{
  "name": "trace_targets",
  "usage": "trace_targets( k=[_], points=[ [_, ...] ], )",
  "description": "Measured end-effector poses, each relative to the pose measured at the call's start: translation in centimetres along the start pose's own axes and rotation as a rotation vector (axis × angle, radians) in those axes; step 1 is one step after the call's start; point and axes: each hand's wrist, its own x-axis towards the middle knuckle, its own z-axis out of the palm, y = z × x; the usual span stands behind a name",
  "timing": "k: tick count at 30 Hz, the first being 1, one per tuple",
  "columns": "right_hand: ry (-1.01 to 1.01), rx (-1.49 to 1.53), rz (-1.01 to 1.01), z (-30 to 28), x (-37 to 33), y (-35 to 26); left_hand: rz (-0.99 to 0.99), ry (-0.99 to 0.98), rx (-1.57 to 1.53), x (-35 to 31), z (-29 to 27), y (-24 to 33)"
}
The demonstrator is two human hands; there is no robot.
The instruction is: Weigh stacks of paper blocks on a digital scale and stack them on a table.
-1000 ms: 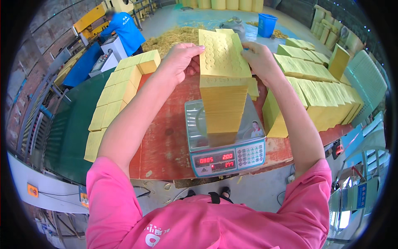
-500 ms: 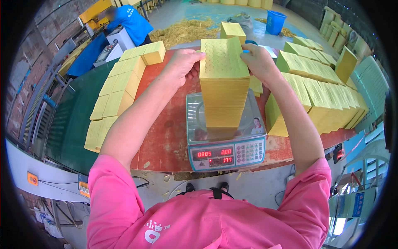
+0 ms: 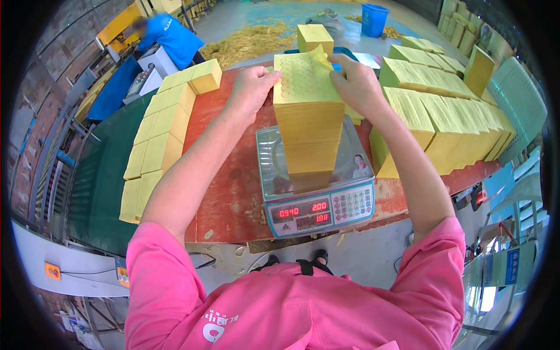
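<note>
Scuffed tabletop (image 3: 224, 189), embossed paper stack (image 3: 309, 125)

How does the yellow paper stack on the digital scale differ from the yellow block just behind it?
The yellow paper stack stands on the digital scale; the yellow block stands beyond the scale. The stack's top shows embossed circles and a ruffled far right corner; the block's looks plain and flat. The left hand and right hand are at the stack's sides; neither touches the block. Both are yellow and flat-sided.
</note>
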Motion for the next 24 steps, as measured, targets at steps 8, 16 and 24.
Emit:
trace_targets(
  k=[8, 16, 24],
  points=[
    [0.091, 0.195, -0.007, 0.2, -1.5, 0.6, 0.183, 0.183, 0.234, -0.6, -0.3, -2.8],
    [0.267, 0.594, 0.334, -0.6, -17.5, 4.6, -0.070, 0.366, 0.200, -13.0, -7.5, -13.5],
    [0.392, 0.624, 0.789, -0.2, -30.6, 13.2, 0.001, 0.346, 1.016, -27.2, -11.9, -27.1]
  ],
)
